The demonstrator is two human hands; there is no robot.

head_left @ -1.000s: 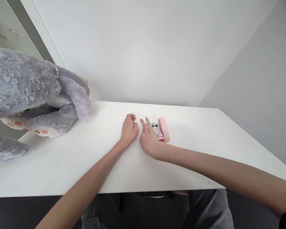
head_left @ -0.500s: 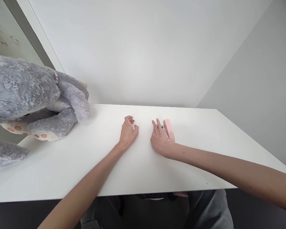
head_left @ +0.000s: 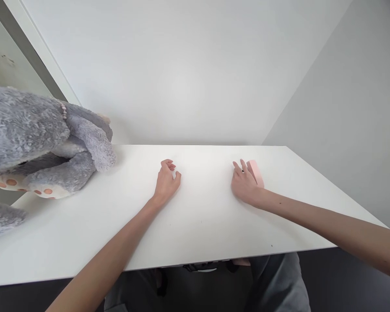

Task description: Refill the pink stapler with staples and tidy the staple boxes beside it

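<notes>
My left hand (head_left: 167,182) rests on the white table (head_left: 198,225) near its middle, fingers curled into a loose fist with a small white thing barely showing at the fingertips. My right hand (head_left: 245,185) lies further right, its palm side against a pink stapler-like object (head_left: 256,171). Its fingers are stretched out and slightly apart, with a ring on one of them. The hand hides whatever lies between it and the pink object.
A big grey plush toy (head_left: 35,143) with pink paw pads sits on the table's left end. White walls close off the back and the right side. The table's front edge (head_left: 214,258) runs just above my lap.
My right hand has slid to the right across the table, and the pink object has moved with it. The small labelled box seen beside it earlier is now hidden. My left hand stayed put.
</notes>
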